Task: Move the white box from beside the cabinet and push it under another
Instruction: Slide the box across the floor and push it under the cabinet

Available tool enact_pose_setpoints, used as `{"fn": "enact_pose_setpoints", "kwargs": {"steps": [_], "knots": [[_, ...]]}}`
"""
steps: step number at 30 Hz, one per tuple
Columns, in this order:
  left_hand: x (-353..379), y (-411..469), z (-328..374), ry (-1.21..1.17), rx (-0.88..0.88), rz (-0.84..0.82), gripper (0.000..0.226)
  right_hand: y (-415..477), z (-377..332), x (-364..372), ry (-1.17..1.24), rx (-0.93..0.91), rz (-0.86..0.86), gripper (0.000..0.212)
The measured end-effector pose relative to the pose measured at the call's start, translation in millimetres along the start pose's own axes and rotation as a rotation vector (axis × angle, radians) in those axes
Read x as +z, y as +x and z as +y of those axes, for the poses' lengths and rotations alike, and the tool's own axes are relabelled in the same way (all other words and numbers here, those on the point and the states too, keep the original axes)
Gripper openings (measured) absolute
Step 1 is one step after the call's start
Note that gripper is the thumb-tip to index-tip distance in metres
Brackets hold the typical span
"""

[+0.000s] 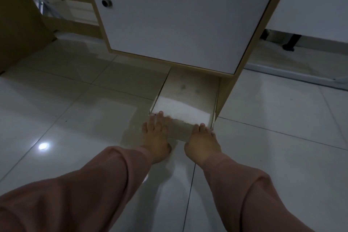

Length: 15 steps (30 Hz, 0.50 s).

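The white box (185, 98) lies flat on the tiled floor, its far part in shadow under the white-fronted cabinet (178, 15). The near end sticks out in front of the cabinet. My left hand (156, 137) rests flat against the box's near left corner, fingers spread over the top edge. Pressed against the near right corner is my right hand (202, 144), its fingertips on the edge. Both arms wear pink sleeves. Neither hand wraps around the box.
The cabinet's wooden side panel (228, 92) stands just right of the box. A brown cardboard sheet (20, 30) leans at the left. Another white unit (318, 0) stands at the right, with a dark furniture leg (290, 43) beneath it. Glossy floor tiles (75, 118) surround me.
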<state>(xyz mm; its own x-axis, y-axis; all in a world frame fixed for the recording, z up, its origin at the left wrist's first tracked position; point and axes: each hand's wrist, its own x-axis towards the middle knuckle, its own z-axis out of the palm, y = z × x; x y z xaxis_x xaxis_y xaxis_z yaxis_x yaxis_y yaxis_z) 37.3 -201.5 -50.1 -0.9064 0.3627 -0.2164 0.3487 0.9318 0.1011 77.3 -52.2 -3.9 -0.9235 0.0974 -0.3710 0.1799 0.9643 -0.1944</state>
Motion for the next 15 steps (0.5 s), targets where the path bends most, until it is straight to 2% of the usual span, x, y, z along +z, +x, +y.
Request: {"fn": "enact_pose_setpoints", "kwargs": {"steps": [15], "knots": [[-14, 38, -4, 0.075, 0.027, -0.116, 0.099, 32, -3, -10, -0.057, 0.097, -0.059, 0.072]]}}
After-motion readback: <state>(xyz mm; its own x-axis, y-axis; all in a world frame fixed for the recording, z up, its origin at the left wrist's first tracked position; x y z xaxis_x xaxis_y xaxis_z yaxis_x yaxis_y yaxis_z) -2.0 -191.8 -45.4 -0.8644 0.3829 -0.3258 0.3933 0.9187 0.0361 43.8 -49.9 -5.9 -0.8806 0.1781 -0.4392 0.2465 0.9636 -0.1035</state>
